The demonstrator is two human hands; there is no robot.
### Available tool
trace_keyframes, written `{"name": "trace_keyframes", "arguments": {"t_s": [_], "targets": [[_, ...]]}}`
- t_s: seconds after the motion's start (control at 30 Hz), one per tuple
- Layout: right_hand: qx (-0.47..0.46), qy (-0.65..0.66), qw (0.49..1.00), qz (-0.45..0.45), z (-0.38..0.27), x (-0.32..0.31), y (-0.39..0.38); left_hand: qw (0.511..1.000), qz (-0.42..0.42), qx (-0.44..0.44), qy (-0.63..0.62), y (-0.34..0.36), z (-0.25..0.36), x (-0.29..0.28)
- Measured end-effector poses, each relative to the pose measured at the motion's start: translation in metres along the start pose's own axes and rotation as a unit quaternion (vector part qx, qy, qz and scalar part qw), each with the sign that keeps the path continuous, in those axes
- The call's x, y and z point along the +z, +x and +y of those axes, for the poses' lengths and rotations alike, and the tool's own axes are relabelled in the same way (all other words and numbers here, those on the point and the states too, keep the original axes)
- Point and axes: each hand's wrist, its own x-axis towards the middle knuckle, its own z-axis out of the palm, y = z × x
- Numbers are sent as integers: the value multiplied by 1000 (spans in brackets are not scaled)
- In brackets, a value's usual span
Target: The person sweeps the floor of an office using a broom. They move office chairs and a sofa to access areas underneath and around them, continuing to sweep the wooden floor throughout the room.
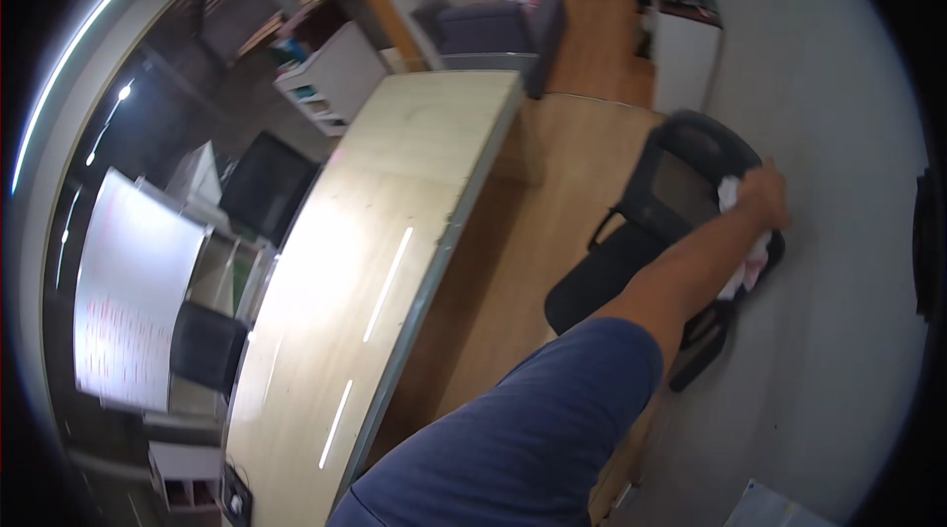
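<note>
My right arm, in a blue sleeve, stretches out to a black mesh-backed office chair (681, 177) by the wall. At the chair's backrest, my right hand (764, 196) is closed on a crumpled white cloth (729, 193) with pinkish patches. Part of the cloth shows above my wrist, and more of it hangs below my forearm. My fingertips are turned away, and the hand covers the edge of the backrest. Beneath it the dark seat (602, 275) and an armrest are visible. My left hand is out of the picture.
A long pale wooden table (424, 132) with a grey edge runs along my left. Beyond it stand dark chairs (266, 187) and a whiteboard (138, 300). A purple-grey sofa (498, 29) and a white cabinet (684, 63) are farther off. The pale wall (838, 231) rises at right.
</note>
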Motion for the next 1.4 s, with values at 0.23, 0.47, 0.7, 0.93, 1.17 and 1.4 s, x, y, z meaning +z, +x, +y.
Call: {"name": "trace_keyframes", "arguments": {"t_s": [0.23,0.47,0.7,0.93,1.17,1.4], "targets": [[-117,-68,990,36,-32,-55,42,999,16,47,-6,-128,-66,-69],[-168,-112,979,26,-45,-56,42,993,103,34,-51,-277,-125,-103],[-155,-82,985,-3,-6,-27,20,983,114,-142,20,-311,-167,-105],[-131,3,988,-80,48,23,-35,982,138,19,126,-389,-211,-115],[104,291,936,-171,35,62,-85,982,126,-2,139,-461,-235,-150],[190,369,881,-226,22,122,0,986,110,-34,120,-462,-223,-141]]}}
